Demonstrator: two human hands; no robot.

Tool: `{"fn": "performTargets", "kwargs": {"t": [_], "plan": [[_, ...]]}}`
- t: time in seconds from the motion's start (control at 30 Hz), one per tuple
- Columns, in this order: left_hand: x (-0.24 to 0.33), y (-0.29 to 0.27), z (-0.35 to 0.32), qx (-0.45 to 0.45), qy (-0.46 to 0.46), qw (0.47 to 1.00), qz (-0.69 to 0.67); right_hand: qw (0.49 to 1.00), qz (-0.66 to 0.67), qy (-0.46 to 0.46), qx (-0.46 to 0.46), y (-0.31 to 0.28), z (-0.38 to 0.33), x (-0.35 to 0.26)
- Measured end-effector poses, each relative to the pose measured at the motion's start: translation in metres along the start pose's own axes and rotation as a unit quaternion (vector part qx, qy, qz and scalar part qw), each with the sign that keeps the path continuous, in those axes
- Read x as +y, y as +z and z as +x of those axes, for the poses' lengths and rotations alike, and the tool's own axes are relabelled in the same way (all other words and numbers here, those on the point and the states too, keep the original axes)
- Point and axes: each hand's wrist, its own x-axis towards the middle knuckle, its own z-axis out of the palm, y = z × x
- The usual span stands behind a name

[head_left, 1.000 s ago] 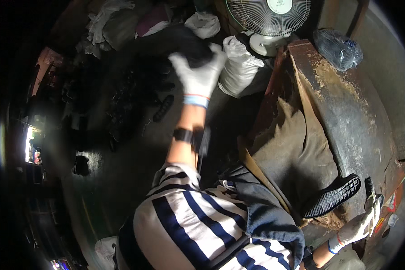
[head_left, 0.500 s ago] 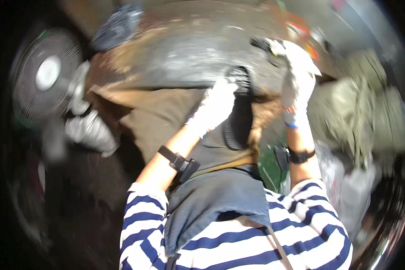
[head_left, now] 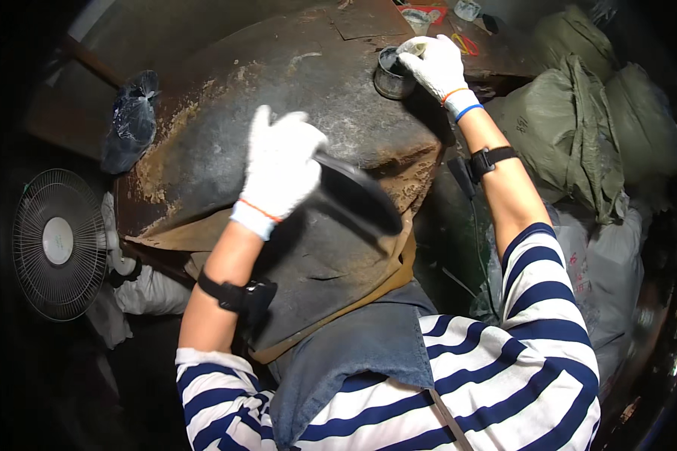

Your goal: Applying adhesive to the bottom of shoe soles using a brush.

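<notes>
Head view: left hand (head_left: 278,169) grips black shoe sole (head_left: 353,197) pointing lower-right; right hand (head_left: 434,64) pinches something at tin (head_left: 393,74).

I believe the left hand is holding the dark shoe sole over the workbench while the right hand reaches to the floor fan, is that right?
Not quite. The head view shows the right hand reaching to the small round metal tin at the far end of the workbench, not the floor fan, which stands off to the left. The left hand is indeed holding the dark shoe sole over the workbench.
</notes>
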Motion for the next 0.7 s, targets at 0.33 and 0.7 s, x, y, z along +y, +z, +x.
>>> {"fn": "performTargets", "kwargs": {"t": [0.33,0.7], "plan": [[-0.042,-0.060,-0.028,0.122,-0.374,0.751,-0.530,0.992,0.064,-0.040,0.101,0.038,-0.001,0.036],[0.017,-0.033,-0.003,0.188,-0.208,0.226,-0.933,0.952,0.216,0.191,0.104,0.009,-0.032,0.057]]}}
